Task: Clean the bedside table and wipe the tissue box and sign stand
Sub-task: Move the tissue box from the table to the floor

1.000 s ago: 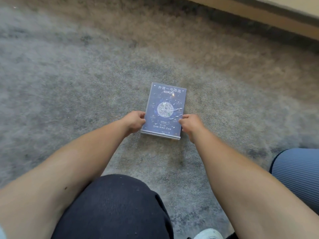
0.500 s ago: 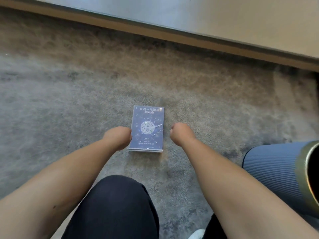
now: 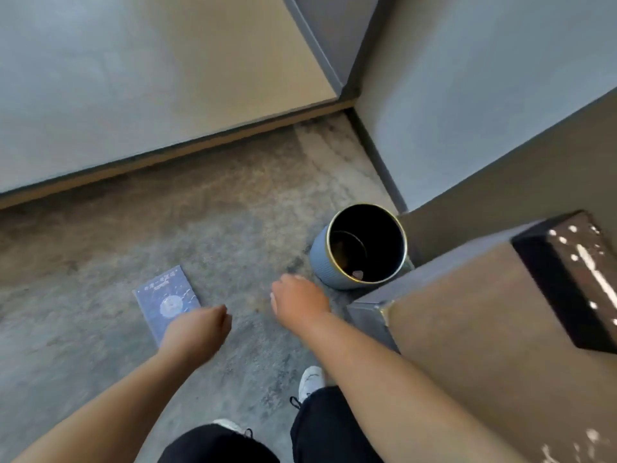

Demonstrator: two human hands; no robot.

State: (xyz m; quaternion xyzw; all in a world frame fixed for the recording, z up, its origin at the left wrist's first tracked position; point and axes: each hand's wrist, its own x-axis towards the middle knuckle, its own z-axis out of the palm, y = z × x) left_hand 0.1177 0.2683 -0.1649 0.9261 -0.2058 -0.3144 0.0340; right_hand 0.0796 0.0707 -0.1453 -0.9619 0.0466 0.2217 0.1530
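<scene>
**Sign stand flat on the carpet, both hands empty above it**

Grey mottled carpet fills the lower left of the view, running up to a pale wall with a tan strip along its foot. On the carpet lies the sign stand, flat on its back, its dark blue printed face turned up — white lettering near the far edge and a pale round emblem in the middle. Its near corner is hidden behind the left hand.

That left hand hangs over the near right corner of the stand, fingers loosely curled and a little blurred; it holds nothing, and whether it touches the stand cannot be told from this angle. To its right, apart from it, the right hand is spread palm down over bare carpet, fingers relaxed and open, also empty.

Just beyond the right hand stands a round bin — ribbed blue outside, gold rim, dark inside, with a small pinkish scrap at the bottom. It sits in the corner where the walls meet, just beside the bedside table. The table fills the right edge of the view, its tan side facing the camera and a glossy black top with bright reflections at the far right.

At the bottom, dark trouser legs and two white shoes show on the carpet.
</scene>
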